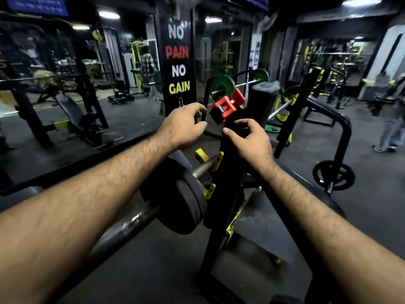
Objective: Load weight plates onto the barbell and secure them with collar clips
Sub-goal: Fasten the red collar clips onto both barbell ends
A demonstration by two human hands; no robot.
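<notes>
A dim gym with dark rubber flooring [140, 260] spreads out, filled with black and yellow machines; a black pillar banner [177, 60] ahead reads "NO PAIN NO GAIN" in white, red and yellow letters. A second person in pale trousers [392, 128] stands at the far right.

In the foreground a steel barbell [122, 229] runs from lower left toward the centre, resting on the yellow-padded hooks of a black steel rack upright [228, 172]. Two thick black round weight plates [179, 196] sit side by side on the barbell's sleeve, close against the rack; the bare end of the sleeve reaches toward the lower left.

A pair of red plastic collar clips [225, 106] sits at the top of the rack upright, above the plates and between the two raised hands. The left hand [184, 126] is curled with fingers bent around a thin black vertical bar just left of the clips; whether it actually grips the bar cannot be told. The right hand [247, 137] hovers just below and right of the clips, fingers loosely bent and parted, holding nothing, its thumb pointing toward the left hand.

Behind, another barbell carries green round plates [223, 84] on a farther rack.
</notes>
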